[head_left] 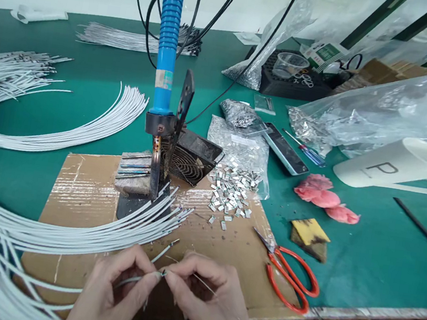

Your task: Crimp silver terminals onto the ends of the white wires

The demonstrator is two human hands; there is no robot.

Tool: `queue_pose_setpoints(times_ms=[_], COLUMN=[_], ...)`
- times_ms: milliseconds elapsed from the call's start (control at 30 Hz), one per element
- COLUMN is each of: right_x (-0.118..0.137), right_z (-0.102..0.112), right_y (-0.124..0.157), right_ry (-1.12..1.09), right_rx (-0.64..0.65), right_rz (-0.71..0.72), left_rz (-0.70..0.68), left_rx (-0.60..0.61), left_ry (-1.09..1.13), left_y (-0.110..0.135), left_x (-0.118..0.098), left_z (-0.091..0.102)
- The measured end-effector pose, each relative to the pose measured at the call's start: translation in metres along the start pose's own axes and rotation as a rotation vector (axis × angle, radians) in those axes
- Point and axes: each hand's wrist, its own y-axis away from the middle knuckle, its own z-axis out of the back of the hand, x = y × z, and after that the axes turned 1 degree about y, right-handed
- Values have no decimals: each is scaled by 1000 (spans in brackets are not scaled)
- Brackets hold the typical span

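Left hand (116,289): thumb and forefinger pinching a white cable (130,280) above the cardboard (83,184), near its front edge. Right hand (214,292): pinching the same cable's tip — this end appears unfinished. Cable bundle (107,240), crossing the cardboard's left edge: done or waiting, cannot tell. Metal tabs (230,190), by the back right corner: loose — seemingly not yet used.

White cable (130,280) pinched in left hand (110,291), fine strand (204,283) in right hand (214,308)
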Motion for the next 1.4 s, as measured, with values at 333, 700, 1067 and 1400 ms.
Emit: queue_pose_setpoints(times_ms=[333, 700, 1067, 1400], right_x=[5, -37, -28, 4], right_z=[7, -39, -28, 0], right_y=[8, 4, -3, -11], right_ry=[647, -188, 291, 627], right_rx=[50, -222, -262, 206], right_rz=[482, 157, 789, 750], left_rz=[-43, 230, 96, 24], left_rx=[-44, -137, -140, -82], left_ry=[-150, 359, 349, 102], left_y=[2, -1, -5, 6], left_x=[8, -16, -9, -2], left_z=[-6, -16, -11, -10])
